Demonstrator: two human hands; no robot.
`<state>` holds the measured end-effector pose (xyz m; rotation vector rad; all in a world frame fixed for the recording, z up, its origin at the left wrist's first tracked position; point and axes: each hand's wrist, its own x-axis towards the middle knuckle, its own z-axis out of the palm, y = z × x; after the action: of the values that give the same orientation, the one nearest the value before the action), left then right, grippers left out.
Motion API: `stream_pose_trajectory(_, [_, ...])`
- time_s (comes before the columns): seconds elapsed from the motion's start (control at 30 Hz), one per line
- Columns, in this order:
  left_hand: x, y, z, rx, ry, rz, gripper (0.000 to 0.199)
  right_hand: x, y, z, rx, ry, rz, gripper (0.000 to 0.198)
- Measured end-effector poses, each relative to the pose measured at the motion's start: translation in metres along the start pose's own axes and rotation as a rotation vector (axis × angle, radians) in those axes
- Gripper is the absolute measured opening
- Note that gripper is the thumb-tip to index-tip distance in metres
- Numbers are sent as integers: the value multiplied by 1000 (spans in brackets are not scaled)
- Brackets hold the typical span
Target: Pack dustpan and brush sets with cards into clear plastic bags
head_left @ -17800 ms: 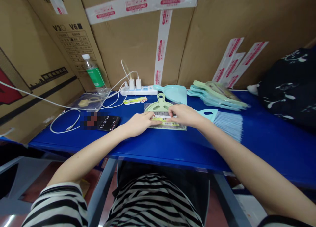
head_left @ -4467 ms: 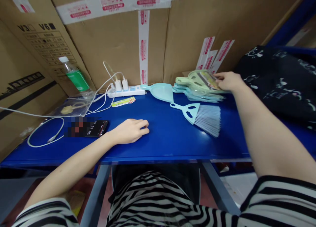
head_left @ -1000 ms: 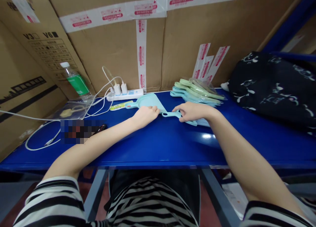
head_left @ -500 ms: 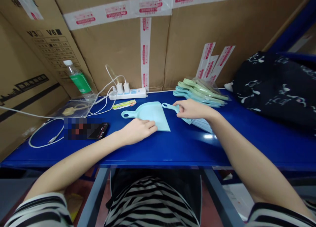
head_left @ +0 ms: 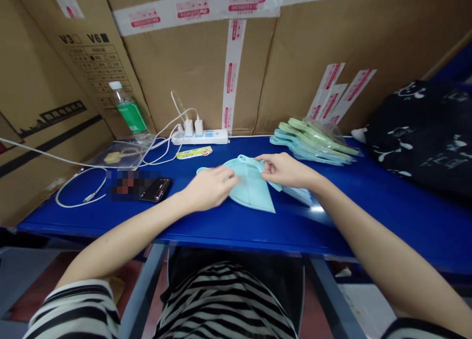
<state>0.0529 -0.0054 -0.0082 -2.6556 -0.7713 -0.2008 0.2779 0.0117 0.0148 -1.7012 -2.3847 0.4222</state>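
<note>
A pale blue dustpan lies on the blue table in front of me, its straight edge towards the right. My left hand is over the dustpan's handle side, fingers loosely bent and slightly blurred, with nothing visible in them. The dustpan's handle is mostly hidden behind that hand. My right hand is closed on the handle of a small pale blue hand brush. The looped handle end overlaps the dustpan, and the bristles point to the lower right.
Several green and blue handled pieces in clear plastic lie at the back right, beside a dark patterned bag. A power strip, a bottle, a label strip, cables and a phone are on the left. Cardboard stands behind.
The brush handle has come over the dustpan, where before they lay apart. My left hand has left the dustpan's lower edge. The dustpan sits slightly turned, and the view has shifted.
</note>
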Motion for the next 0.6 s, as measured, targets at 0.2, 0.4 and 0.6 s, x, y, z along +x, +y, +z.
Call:
stream_pose_trajectory(0.2, [0,-35,5,-26,-75,-346,28,0,-12,10,24,1,-30,54])
stream_pose_trajectory(0.4, [0,-38,19,-439,-19,-328,30,-2,-13,14,91,-1,-163,54])
stream_pose_trajectory(0.6, [4,-27,25,-655,84,-407,22,-3,-10,13,139,-51,-273,56])
